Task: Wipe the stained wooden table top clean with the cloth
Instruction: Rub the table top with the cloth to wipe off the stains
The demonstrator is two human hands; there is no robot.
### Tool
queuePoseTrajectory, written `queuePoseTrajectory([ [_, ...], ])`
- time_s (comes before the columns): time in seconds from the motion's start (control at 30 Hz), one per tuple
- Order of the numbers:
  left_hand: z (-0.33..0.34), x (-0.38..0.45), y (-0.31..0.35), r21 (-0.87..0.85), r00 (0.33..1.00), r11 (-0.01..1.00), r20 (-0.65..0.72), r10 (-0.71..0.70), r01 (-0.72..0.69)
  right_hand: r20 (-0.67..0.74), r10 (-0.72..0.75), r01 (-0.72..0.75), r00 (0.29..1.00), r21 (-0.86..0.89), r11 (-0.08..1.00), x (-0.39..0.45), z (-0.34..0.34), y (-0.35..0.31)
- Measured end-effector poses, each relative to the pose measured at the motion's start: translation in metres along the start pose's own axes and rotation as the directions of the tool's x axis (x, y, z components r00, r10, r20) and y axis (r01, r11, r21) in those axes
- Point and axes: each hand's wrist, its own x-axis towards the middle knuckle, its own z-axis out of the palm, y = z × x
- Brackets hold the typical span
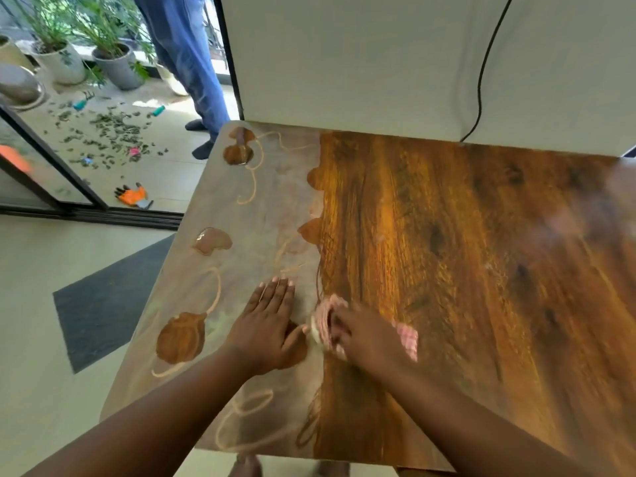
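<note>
Both hands work at the near side of the table (pixel 447 235). Her left hand (pixel 266 325) lies flat on the wood, fingers straight and close together, palm down on the dull, filmy part of the top. Just beside it, the right hand (pixel 364 333) is curled round a bunched pink checked cloth (pixel 325 321), which it presses against the table where the filmy part meets the glossy brown part; this hand and the cloth are blurred. Brown puddles and thin looping streaks (pixel 180 339) mark the filmy left strip of the top. A white wall (pixel 344 63) rises behind the table, with a black cable (pixel 483 74) hanging down it. Off to the left, a dark mat (pixel 103 304) lies on the floor, and beyond a sliding door an orange glove (pixel 132 196), scattered leaves (pixel 110 129), potted plants (pixel 117 60) and someone's jeans-clad legs (pixel 192 63) are visible.
</note>
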Motion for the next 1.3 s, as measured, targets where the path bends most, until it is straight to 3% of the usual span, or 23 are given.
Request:
queuePoseTrajectory([
  [0.07, -0.005, -0.003, -0.011, 0.017, 1.000, 1.000, -0.005, -0.011, 0.011, 0.092, -0.051, 0.051, 0.994, 0.003, 0.999, -0.035, 0.000, 0.010],
  [0.17, -0.012, -0.005, -0.025, 0.035, 0.999, 0.999, -0.018, -0.028, 0.029, 0.110, 0.075, -0.072, 0.991, -0.027, 0.997, -0.041, -0.020, 0.035],
  [0.3, -0.012, -0.014, -0.031, 0.016, 1.000, 1.000, -0.023, -0.021, 0.021, -0.084, 0.330, -0.334, 0.940, -0.039, 0.942, -0.004, -0.017, 0.020],
  [0.37, -0.010, -0.020, -0.033, 0.010, 1.000, 1.000, -0.024, -0.014, 0.014, -0.199, 0.378, -0.396, 0.904, -0.059, 0.916, -0.004, 0.002, -0.009],
  [0.43, -0.008, -0.022, -0.033, 0.019, 1.000, 1.000, -0.008, -0.003, 0.003, -0.176, 0.289, -0.303, 0.941, -0.059, 0.951, -0.023, 0.027, -0.037],
  [0.57, -0.008, -0.028, -0.039, 0.025, 1.000, 0.999, -0.006, 0.021, -0.021, 0.024, 0.122, -0.120, 0.992, -0.071, 0.990, -0.099, 0.055, -0.064],
  [0.8, -0.003, -0.042, -0.045, 0.036, 0.997, 0.996, 0.019, 0.079, -0.079, -0.125, 0.432, -0.439, 0.893, -0.041, 0.897, -0.082, 0.024, -0.044],
  [0.87, -0.002, -0.047, -0.047, 0.030, 0.996, 0.996, 0.017, 0.088, -0.089, -0.142, 0.370, -0.377, 0.918, -0.026, 0.926, -0.085, 0.043, -0.066],
  [1.0, -0.002, -0.054, -0.053, 0.042, 0.994, 0.993, 0.023, 0.108, -0.109, -0.037, 0.210, -0.211, 0.977, -0.024, 0.977, -0.120, 0.072, -0.091],
  [1.17, -0.006, -0.057, -0.074, 0.030, 0.998, 0.998, -0.006, 0.063, -0.063, -0.007, 0.261, -0.260, 0.965, 0.031, 0.965, -0.126, 0.053, -0.069],
  [1.3, -0.003, -0.062, -0.089, 0.022, 1.000, 1.000, -0.019, 0.003, -0.003, -0.131, 0.351, -0.349, 0.927, 0.035, 0.936, -0.095, 0.058, -0.085],
])
